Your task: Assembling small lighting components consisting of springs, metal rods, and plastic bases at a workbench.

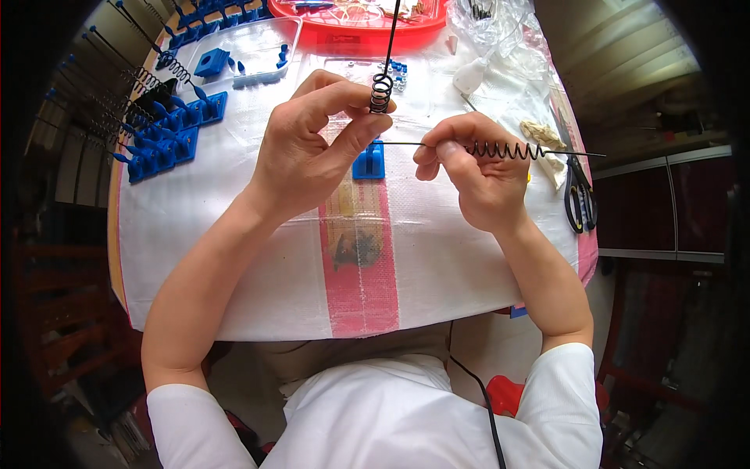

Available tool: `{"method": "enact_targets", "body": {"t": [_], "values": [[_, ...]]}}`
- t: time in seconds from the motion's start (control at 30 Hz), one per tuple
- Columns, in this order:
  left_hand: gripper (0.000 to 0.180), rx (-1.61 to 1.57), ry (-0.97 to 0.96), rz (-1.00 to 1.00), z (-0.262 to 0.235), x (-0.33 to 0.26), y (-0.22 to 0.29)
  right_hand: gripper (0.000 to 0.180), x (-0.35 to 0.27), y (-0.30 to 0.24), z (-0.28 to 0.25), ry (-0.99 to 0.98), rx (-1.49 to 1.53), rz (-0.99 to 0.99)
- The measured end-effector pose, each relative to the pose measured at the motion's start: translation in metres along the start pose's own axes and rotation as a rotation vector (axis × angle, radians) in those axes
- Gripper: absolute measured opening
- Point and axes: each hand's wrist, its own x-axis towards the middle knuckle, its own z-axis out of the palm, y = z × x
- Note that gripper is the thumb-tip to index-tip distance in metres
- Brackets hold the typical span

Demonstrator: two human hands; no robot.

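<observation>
Between the thumb and fingers of my left hand (295,148) is a black coil spring (381,87), upright, with a long straight wire rising from its top. My right hand (486,176) is closed on a second coiled black wire (512,150), which lies level. One straight end of it points left toward my left fingertips, and the other runs out to the right. Just below the left fingertips a small blue block (369,164) stands on the table. Whether the level wire touches this block cannot be told.
Rows of blue holders (168,141) with black coiled wires stand at the left. A clear plastic tray (266,48) holds blue parts near a red basin (351,35). Black-handled scissors (579,195) lie by the right edge, below crumpled clear plastic (508,47).
</observation>
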Motion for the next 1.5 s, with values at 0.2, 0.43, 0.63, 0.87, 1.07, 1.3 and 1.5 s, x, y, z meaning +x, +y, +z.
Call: {"method": "enact_targets", "body": {"t": [0.2, 0.43, 0.63, 0.87, 1.07, 1.3, 1.5], "values": [[0.015, 0.008, -0.027, 0.003, -0.0008, 0.0012, 0.0020, 0.012, -0.0018, -0.0035, -0.0014, 0.016, -0.009, 0.006], [0.015, 0.038, -0.055, 0.010, -0.0031, 0.0002, 0.0000, 0.014, -0.0033, -0.0043, -0.0049, 0.045, -0.046, -0.021], [0.016, -0.034, 0.027, -0.004, 0.0020, 0.0010, 0.0004, 0.014, -0.0019, -0.0040, -0.0033, 0.038, -0.061, 0.002], [0.016, -0.001, -0.006, 0.017, -0.0001, 0.0011, 0.0004, 0.011, -0.0006, -0.0016, -0.0016, 0.050, -0.023, -0.010], [0.015, 0.006, -0.047, 0.000, -0.0025, 0.0005, 0.0024, 0.011, -0.0020, -0.0014, -0.0022, 0.042, -0.029, -0.015], [0.018, -0.036, 0.012, 0.007, 0.0011, 0.0009, 0.0001, 0.011, -0.0015, -0.0011, -0.0021, 0.045, -0.029, -0.021], [0.018, -0.037, 0.013, 0.010, 0.0015, 0.0012, -0.0005, 0.011, -0.0015, -0.0020, -0.0029, 0.044, -0.039, -0.024]]}}
